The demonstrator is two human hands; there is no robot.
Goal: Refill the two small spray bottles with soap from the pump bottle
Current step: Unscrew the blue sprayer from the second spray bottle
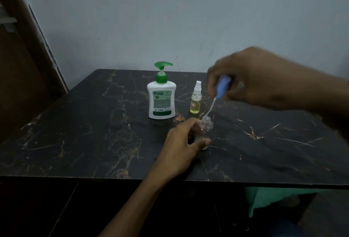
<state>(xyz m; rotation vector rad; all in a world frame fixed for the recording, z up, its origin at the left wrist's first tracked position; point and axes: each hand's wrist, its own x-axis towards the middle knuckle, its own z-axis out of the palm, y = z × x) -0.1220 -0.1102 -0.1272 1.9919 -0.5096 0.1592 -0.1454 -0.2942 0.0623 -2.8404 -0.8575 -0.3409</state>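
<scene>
From the head view, a dark marbled worktop (75, 132) is seen set against a pale wall (170, 19). Near its far middle a white pump bottle (161, 98) with a green pump is stood upright, and just beside it on the right a small spray bottle (195, 98) with yellowish liquid and its white sprayer fitted. Nearer the front, an uncapped clear spray bottle (205, 125) is held upright on the worktop by the left hand (181, 142), whose fingers (190, 123) and thumb are curled round its body. Above it, a blue sprayer cap (222, 87) is pinched by the fingers of the blurred right hand (251, 77), its white dip tube (210, 109) slanted down to just above the open neck.
</scene>
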